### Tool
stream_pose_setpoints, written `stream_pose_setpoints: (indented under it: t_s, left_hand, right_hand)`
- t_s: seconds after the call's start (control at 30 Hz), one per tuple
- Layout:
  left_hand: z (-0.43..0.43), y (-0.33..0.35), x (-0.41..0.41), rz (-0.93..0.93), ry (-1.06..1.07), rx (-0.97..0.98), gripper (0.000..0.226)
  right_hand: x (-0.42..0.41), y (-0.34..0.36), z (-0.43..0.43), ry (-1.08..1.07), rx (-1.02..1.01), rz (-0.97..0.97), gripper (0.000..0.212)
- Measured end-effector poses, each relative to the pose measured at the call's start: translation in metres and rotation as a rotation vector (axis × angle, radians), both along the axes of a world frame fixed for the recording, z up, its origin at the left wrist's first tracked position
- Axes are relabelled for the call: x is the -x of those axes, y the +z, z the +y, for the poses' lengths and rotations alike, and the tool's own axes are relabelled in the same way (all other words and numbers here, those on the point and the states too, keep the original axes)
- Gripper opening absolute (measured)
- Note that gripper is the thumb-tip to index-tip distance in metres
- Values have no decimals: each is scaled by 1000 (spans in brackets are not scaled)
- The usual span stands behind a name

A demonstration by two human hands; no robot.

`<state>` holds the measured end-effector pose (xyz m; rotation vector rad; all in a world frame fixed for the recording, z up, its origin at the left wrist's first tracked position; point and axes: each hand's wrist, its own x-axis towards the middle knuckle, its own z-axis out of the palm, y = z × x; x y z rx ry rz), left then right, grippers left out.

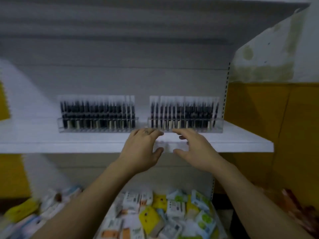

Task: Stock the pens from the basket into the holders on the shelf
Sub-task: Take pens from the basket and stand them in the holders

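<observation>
Two clear holders stand side by side on the white shelf (241, 144), the left holder (97, 124) and the right holder (184, 125), both packed with upright dark pens. My left hand (141, 149) and my right hand (195, 149) reach to the shelf's front edge, just below the gap between the holders. Fingers and thumbs curve toward each other. A faint clear shape (168, 145) shows between them, too blurred to tell if it is held. No basket is in view.
Below the shelf lies a heap of small colourful packets (165, 213). A yellow wall (269, 135) bounds the shelf on the right. Another shelf board (155, 18) hangs overhead.
</observation>
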<state>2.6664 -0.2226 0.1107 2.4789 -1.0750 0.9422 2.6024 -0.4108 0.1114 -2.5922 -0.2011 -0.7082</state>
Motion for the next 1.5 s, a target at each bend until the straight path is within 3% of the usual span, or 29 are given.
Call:
stream_pose_setpoints:
  t_s: [0.2,0.67,1.07,1.2,1.37,1.5]
  left_hand:
    - [50,-79,14,131,83,14,46]
    - [93,-293,32,707,244,-26,48]
    - [108,-418,34,1181,395,-92,49]
    - [113,-460,31,1357,420,-122,52]
    - [104,-516,46,1600,478,-39,29]
    - [97,-556,60,1752,441,-53,31]
  right_hand:
    - [0,-84,40,60,-44,45,55]
    - [-11,-310,95,108,-156,638,65]
    - [-9,-426,125,192,-167,1024,44]
    - [-16,-456,119,127,-110,1174,30]
    - [-25,-493,110,16,-165,1364,54]
    - [-23,-532,113,13,-107,1477,49]
